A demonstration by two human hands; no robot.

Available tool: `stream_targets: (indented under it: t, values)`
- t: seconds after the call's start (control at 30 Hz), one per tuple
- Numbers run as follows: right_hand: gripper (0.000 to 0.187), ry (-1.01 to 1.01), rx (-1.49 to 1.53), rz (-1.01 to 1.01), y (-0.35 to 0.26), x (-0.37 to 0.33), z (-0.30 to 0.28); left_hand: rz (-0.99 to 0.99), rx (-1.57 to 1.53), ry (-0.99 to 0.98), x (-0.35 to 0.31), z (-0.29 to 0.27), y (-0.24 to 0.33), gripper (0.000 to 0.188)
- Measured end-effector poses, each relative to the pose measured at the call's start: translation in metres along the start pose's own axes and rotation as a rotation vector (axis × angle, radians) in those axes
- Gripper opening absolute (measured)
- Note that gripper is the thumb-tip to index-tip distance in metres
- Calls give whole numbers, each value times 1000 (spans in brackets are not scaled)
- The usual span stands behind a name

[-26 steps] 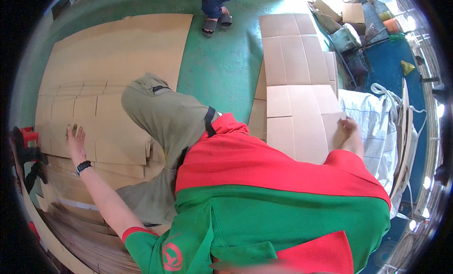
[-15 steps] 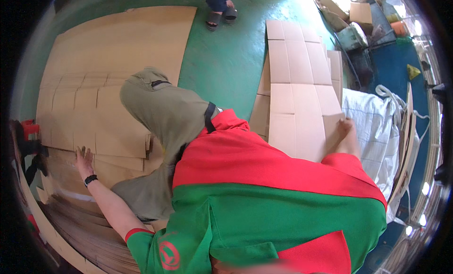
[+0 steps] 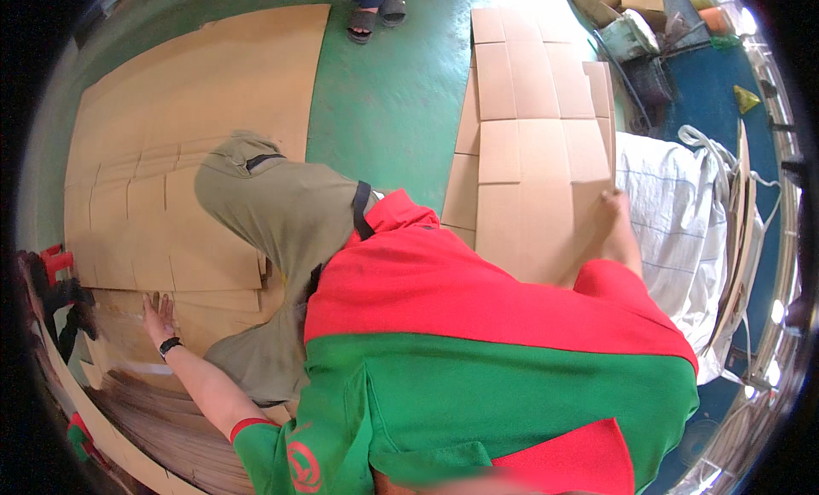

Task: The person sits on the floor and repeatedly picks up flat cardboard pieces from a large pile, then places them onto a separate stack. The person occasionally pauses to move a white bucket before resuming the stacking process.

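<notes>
My right hand (image 3: 616,212) is closed on the right edge of a flat, creased cardboard sheet (image 3: 533,218), the top one of a pile to my right. To my left, my left hand (image 3: 159,323), with a black band on its wrist, has its fingers spread. Its fingertips lie just below the near edge of a stack of slotted cardboard sheets (image 3: 153,239), over more brown cardboard (image 3: 111,312). Whether they touch it I cannot tell. My bent leg in olive trousers hides part of the left stack; my red and green shirt covers the near end of the right pile.
A white woven bag (image 3: 674,214) stands right of the pile. Upright cardboard edges (image 3: 740,256) are beyond it. A person's feet in dark sandals (image 3: 375,22) stand ahead on the green floor (image 3: 384,111). Boxes and containers (image 3: 631,39) crowd the far right.
My left hand has drawn back toward me, off the near edge of the left stack. My right hand keeps its grip on the sheet's edge. The whole view has shifted slightly.
</notes>
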State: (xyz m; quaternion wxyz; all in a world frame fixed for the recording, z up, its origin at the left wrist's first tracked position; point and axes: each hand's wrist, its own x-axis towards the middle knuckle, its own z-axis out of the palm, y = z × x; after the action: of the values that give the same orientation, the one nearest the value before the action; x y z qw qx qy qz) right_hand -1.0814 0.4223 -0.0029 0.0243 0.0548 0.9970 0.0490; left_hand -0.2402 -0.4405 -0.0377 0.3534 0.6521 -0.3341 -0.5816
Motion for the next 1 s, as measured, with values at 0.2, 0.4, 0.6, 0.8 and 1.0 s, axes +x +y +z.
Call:
stream_targets:
  t: [0.2, 0.4, 0.6, 0.8, 1.0]
  values:
    - [36, -576, 84, 167, -30, -104, 78, -3, -15, -36, 3, -6, -2, 66]
    - [36, -522, 46, -303, -152, -111, 93, 59, -69, 43, -26, 10, 5, 54]
    - [37, -400, -29, -951, -341, -111, 84, 597, -68, 300, -137, -6, 25, 34]
    - [39, -191, -231, -1375, -522, -127, 50, 595, 270, 1155, -308, -146, -33, 28]
    - [42, 84, -9, -1831, -710, -222, -35, 236, -68, 1748, -390, -283, -141, 53]
